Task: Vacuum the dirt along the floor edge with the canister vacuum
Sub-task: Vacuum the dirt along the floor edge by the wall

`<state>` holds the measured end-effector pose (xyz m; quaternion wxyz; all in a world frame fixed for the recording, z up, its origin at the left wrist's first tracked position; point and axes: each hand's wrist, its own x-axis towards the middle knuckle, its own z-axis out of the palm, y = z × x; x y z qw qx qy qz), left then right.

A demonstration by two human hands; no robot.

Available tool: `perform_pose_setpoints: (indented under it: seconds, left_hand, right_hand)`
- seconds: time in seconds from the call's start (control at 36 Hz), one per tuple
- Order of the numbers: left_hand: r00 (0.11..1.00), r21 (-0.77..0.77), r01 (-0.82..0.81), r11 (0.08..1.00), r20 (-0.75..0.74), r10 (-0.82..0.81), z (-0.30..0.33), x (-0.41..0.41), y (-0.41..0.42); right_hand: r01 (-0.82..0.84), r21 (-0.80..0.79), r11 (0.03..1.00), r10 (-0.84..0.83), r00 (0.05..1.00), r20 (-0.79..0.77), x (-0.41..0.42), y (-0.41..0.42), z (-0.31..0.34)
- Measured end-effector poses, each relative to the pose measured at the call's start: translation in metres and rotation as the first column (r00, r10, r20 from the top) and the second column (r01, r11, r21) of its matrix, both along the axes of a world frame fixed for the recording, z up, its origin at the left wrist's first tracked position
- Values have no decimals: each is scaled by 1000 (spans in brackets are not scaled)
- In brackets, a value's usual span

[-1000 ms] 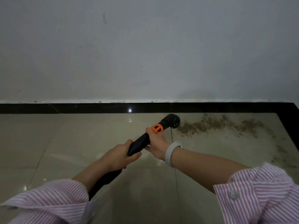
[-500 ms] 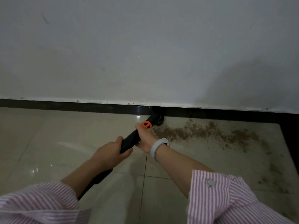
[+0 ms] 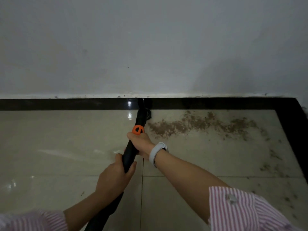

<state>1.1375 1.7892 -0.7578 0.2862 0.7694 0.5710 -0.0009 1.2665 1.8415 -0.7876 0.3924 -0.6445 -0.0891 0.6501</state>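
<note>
A black vacuum wand [image 3: 130, 155] with an orange knob [image 3: 137, 130] points away from me toward the wall. Its nozzle tip [image 3: 144, 113] sits on the beige tile right at the black floor border [image 3: 66, 104], just left of a brown dirt patch [image 3: 196, 125]. My right hand [image 3: 141, 142] grips the wand just below the orange knob; a white wristband is on that wrist. My left hand [image 3: 113, 177] grips the wand lower down. The black hose [image 3: 103, 214] runs back between my arms; the canister is out of view.
A grey-white wall [image 3: 150, 47] rises behind the border. The black border turns along the right side [image 3: 290, 130], forming a corner. Scattered dirt specks [image 3: 273, 164] lie on the tiles to the right. Glossy beige tiles [image 3: 50, 139] extend to the left.
The nozzle has gone from beside the dirt's left end up to the black border. The wand now points almost straight at the wall, and the view has shifted.
</note>
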Motion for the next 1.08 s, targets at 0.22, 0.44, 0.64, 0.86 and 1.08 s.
perform_pose_setpoints:
  seconds: [0.22, 0.44, 0.64, 0.86, 1.08]
  left_hand:
    - [996, 68, 87, 994, 30, -89, -6, 26, -21]
    - [928, 286, 369, 884, -72, -365, -2, 54, -14]
    - [877, 529, 469, 708, -185, -443, -14, 64, -8]
    - [839, 581, 538, 611, -304, -451, -27, 44, 7]
    - [813, 647, 531, 547, -208, -544, -33, 64, 18]
  right_hand:
    - [122, -4, 992, -121, 989, 86, 25, -25, -1]
    - [318, -34, 948, -318, 948, 8, 73, -57, 16]
    - [318, -8, 948, -316, 940, -130, 91, -67, 23]
    - [315, -45, 948, -316, 915, -249, 78, -57, 7]
    - [382, -28, 924, -382, 914, -134, 100, -63, 4]
